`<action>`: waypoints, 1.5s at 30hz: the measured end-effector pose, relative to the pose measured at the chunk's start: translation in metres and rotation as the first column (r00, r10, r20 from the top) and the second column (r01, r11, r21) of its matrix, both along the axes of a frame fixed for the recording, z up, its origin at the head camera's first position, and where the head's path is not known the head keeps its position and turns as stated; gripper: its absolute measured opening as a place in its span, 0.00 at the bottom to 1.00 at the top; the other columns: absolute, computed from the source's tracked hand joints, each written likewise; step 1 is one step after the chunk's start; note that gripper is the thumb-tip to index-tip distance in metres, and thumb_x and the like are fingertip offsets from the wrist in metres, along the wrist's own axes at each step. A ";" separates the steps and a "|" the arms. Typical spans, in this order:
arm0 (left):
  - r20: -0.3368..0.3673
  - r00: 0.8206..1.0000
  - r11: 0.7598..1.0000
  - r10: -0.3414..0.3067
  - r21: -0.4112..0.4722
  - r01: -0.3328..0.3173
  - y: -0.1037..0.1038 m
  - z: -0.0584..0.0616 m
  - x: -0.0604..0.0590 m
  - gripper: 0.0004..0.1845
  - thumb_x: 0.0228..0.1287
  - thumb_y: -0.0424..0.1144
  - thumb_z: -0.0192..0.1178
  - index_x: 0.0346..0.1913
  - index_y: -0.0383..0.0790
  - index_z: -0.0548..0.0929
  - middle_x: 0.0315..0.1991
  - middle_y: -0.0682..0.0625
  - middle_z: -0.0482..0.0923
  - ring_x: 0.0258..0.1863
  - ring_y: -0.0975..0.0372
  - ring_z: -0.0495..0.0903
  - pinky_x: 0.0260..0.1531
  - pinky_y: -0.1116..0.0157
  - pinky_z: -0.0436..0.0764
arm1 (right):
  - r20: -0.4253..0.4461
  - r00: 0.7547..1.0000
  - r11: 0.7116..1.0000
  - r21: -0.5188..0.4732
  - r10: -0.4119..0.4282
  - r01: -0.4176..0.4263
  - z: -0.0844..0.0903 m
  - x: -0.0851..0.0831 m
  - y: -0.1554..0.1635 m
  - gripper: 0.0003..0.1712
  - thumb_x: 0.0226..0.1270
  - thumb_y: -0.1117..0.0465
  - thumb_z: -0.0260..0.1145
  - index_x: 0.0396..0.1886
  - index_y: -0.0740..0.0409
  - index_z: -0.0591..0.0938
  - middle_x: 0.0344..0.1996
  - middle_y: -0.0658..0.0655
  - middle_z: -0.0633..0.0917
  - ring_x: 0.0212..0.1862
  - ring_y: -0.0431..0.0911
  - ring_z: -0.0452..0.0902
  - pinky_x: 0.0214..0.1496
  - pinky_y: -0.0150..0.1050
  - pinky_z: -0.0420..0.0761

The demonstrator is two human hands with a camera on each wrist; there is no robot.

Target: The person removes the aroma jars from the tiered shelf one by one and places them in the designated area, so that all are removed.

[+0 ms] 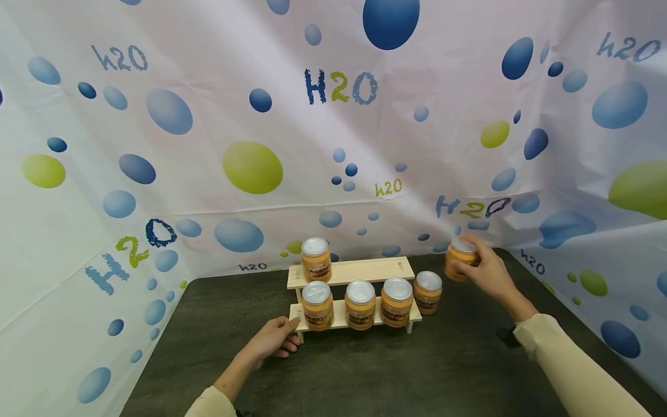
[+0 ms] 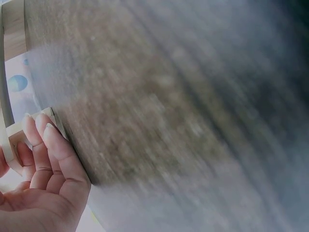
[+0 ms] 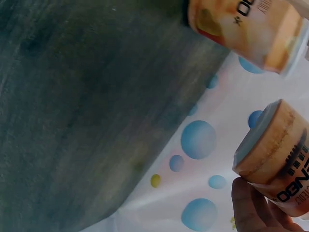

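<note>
My right hand (image 1: 487,269) grips an orange jar (image 1: 461,260) with a silver lid, raised at the right, thumb on its near side. Part of that jar (image 3: 280,157) and the fingers also show in the right wrist view. At the left end of a two-step wooden rack (image 1: 337,318), my left hand (image 1: 273,340) pinches the lower board, thumb on top and fingers curled underneath. In the left wrist view those fingers (image 2: 63,154) lie against the pale wood. Three matching jars (image 1: 360,306) stand on the lower step, and one jar (image 1: 316,260) on the upper step's left end.
Another orange jar (image 1: 428,293) stands on the dark table (image 1: 365,376) just right of the rack. A white sheet (image 1: 208,174) printed with bubbles and H2O lettering hangs behind the table and along both sides.
</note>
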State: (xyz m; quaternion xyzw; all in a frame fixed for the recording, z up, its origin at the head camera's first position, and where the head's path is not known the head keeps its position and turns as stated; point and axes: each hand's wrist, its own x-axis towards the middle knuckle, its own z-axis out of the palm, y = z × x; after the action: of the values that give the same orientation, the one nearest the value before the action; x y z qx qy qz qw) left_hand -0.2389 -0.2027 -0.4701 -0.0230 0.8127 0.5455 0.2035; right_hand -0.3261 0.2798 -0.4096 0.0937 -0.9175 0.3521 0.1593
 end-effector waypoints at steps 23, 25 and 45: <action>-0.003 1.000 1.000 -0.016 -0.008 0.016 0.000 0.001 -0.001 0.27 0.65 0.62 0.44 0.39 0.37 0.72 0.33 0.47 0.76 0.29 0.61 0.77 0.29 0.62 0.80 | 0.043 0.999 0.999 0.023 -0.024 0.023 -0.036 0.000 0.000 0.39 0.60 0.44 0.63 0.67 0.53 0.60 0.53 0.70 0.69 0.49 0.63 0.68 0.40 0.55 0.72; -0.005 1.000 1.000 -0.017 -0.010 0.017 0.000 0.001 -0.001 0.28 0.65 0.62 0.44 0.39 0.37 0.72 0.33 0.47 0.76 0.29 0.61 0.77 0.30 0.62 0.80 | 0.051 0.998 0.999 0.026 -0.028 0.026 -0.038 0.001 0.000 0.39 0.60 0.44 0.63 0.67 0.52 0.60 0.53 0.70 0.69 0.49 0.63 0.68 0.40 0.54 0.72; -0.003 1.000 1.000 -0.009 -0.011 0.009 0.001 0.003 -0.001 0.27 0.66 0.61 0.43 0.39 0.37 0.71 0.32 0.48 0.76 0.29 0.60 0.78 0.30 0.62 0.80 | 0.065 0.997 0.998 0.033 -0.050 0.047 -0.061 0.000 0.002 0.38 0.59 0.46 0.64 0.65 0.54 0.62 0.52 0.71 0.69 0.50 0.63 0.68 0.41 0.56 0.72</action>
State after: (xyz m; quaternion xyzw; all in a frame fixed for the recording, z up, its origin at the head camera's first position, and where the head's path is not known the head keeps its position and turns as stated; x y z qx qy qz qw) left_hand -0.2396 -0.2021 -0.4673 -0.0197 0.8162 0.5399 0.2048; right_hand -0.3266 0.2821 -0.4710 0.0623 -0.9297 0.3365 0.1358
